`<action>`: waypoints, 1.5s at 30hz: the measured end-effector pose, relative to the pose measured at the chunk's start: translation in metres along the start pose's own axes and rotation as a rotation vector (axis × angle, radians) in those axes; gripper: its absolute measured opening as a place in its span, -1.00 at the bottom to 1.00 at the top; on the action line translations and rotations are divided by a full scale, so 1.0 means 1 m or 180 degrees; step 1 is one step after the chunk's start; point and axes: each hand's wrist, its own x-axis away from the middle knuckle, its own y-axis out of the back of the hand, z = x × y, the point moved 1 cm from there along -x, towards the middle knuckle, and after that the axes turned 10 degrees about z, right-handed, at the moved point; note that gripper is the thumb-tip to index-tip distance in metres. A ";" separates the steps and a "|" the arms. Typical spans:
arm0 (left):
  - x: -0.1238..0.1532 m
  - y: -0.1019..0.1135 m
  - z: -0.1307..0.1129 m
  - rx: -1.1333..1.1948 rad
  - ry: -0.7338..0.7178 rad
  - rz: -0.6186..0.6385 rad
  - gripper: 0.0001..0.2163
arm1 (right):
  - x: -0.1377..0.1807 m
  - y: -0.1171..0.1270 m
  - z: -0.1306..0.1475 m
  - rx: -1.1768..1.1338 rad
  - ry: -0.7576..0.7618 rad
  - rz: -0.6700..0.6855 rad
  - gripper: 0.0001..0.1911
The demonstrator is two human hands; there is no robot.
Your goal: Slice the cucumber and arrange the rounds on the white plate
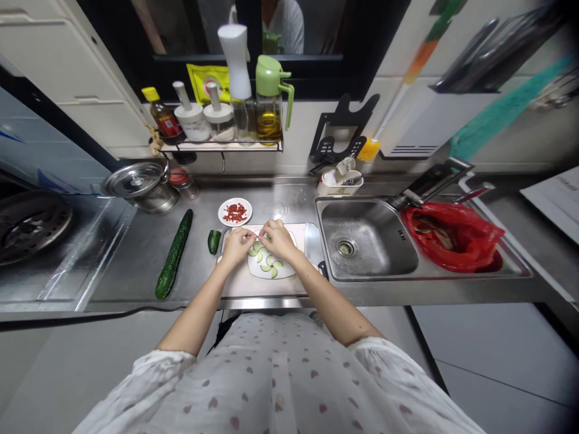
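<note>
Both hands meet above the far part of a white plate (289, 265). My left hand (237, 244) has its thumb and fingers pinched together; whatever sits between them is too small to make out. My right hand (277, 238) is likewise pinched, close beside the left fingertips, its grip contents unclear. Thin cucumber slices (271, 265) lie on the plate in curved, petal-like groups. The plate rests on a pale cutting board (244, 288). Just beyond the hands is a small white dish (221, 218) of chopped red pieces (236, 211). A cut cucumber piece (214, 242) lies left of the board.
A whole cucumber (174, 256) lies at left, near a lidded steel pot (156, 194). Right of the board is a sink (375, 241), with a red plastic bag (452, 235) beside it. A rack (217, 146) of seasoning jars and bottles hangs behind. A knife handle (322, 269) shows at the board's right.
</note>
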 end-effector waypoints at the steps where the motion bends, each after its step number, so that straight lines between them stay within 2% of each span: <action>1: 0.000 0.000 0.000 -0.0011 0.0001 0.0016 -0.84 | 0.000 -0.001 0.000 0.0021 0.0001 0.0023 -0.86; 8: 0.005 -0.010 0.009 0.0087 0.0358 0.0138 -0.83 | 0.002 -0.013 -0.002 0.0149 -0.0111 0.0199 -0.85; 14: 0.016 -0.026 0.024 0.0227 0.0845 -0.0061 -0.79 | 0.011 -0.038 -0.010 0.0340 -0.0292 0.0440 -0.82; 21: 0.023 -0.039 0.031 0.0044 0.1138 -0.0086 -0.83 | 0.013 -0.058 -0.014 0.0574 -0.0219 0.0522 -0.79; 45: 0.027 -0.056 0.028 -0.0406 0.1362 0.0188 -0.87 | 0.007 -0.067 -0.017 0.0908 -0.0189 0.0591 -0.76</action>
